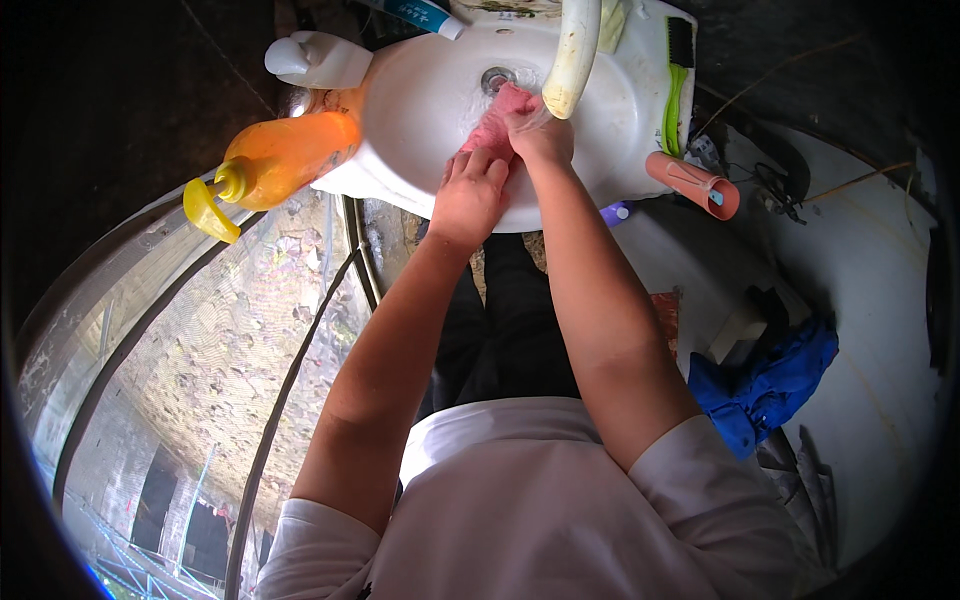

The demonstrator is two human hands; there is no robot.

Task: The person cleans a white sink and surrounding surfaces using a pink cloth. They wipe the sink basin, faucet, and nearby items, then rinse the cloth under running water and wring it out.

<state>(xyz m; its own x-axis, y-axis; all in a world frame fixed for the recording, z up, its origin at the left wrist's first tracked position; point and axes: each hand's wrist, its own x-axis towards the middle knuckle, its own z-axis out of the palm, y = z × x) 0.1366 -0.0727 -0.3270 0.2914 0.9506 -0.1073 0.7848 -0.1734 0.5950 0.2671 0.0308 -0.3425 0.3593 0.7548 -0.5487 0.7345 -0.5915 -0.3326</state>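
Observation:
Over the white washbasin (409,112), both hands grip a wet pink cloth (491,127) that is bunched into a roll. My left hand (471,195) holds its near end close to the basin's front rim. Farther in, my right hand (536,131) has the far end, just under the mouth of a white curved spout (574,60). Water shows around the fingers and in the bowl. Just beyond the cloth lies the metal drain (497,80). The palms and part of the cloth are hidden.
Left of the bowl stand an orange pump bottle (292,161) and a white bottle (322,60). A toothpaste tube (420,15) lies behind. On the right are a green-handled comb (675,97) and a pink cup (694,186). Blue fabric (765,386) lies lower right, a mesh window (225,337) left.

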